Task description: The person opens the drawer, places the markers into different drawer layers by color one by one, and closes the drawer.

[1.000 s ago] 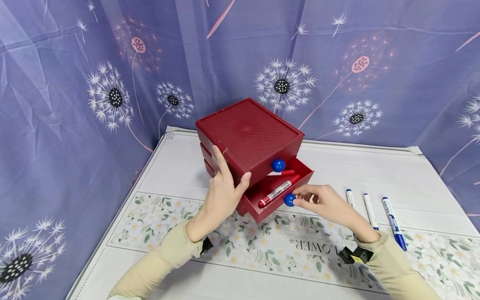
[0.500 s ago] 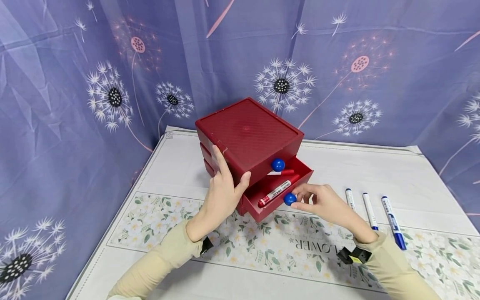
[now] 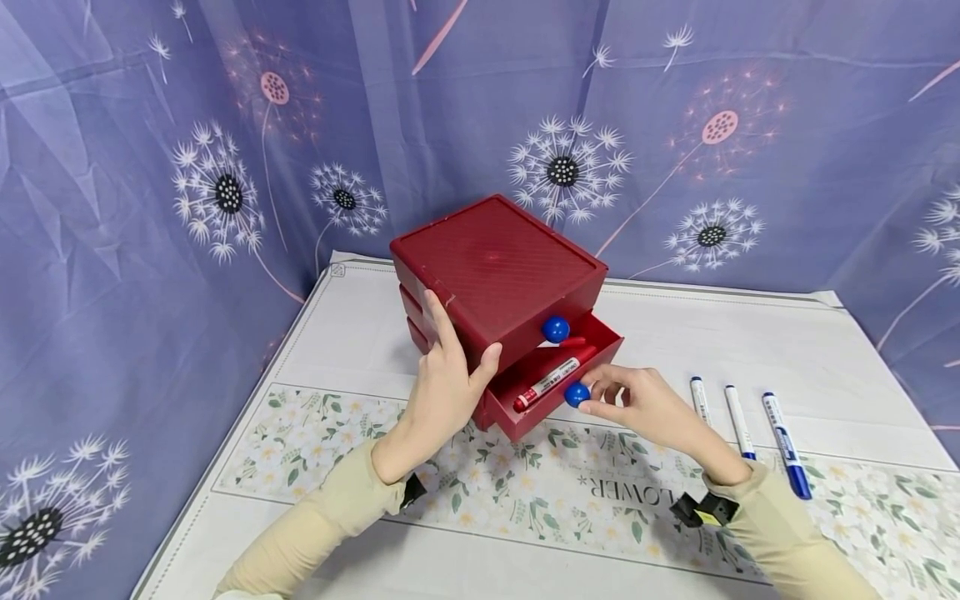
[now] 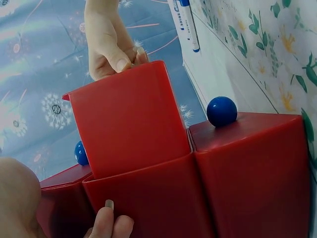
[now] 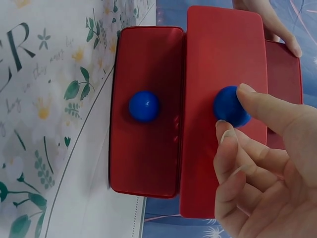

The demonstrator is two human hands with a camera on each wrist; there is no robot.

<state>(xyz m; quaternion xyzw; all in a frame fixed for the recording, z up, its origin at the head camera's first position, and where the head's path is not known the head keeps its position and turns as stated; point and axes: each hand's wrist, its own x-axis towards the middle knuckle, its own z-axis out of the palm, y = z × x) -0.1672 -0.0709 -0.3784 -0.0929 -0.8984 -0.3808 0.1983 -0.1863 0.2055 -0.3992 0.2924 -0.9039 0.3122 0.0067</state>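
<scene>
A dark red drawer cabinet (image 3: pixel 495 262) stands on the table, its middle drawer (image 3: pixel 517 429) pulled partway out. Inside that drawer lie a red-and-white marker (image 3: pixel 553 383) and a second red marker (image 3: pixel 573 342), mostly hidden under the top section. My right hand (image 3: pixel 645 407) pinches the drawer's round blue knob (image 5: pixel 231 106) between thumb and fingers. My left hand (image 3: pixel 442 379) rests against the cabinet's left side with fairly straight fingers, the thumb near the front corner. In the left wrist view, its fingertips (image 4: pixel 105 221) touch the casing beside the drawer.
Three blue-capped white markers lie right of my right hand, the rightmost marker (image 3: pixel 787 446) being thickest. Other blue knobs sit on the top drawer (image 3: pixel 556 329) and the bottom drawer (image 5: pixel 143 106). A patterned purple curtain (image 3: pixel 465 125) hangs behind the white floral tablecloth (image 3: pixel 337 333).
The middle drawer has slid slightly inward, with my right hand moving along on its knob. More of the rear marker is covered. My left hand stays put.
</scene>
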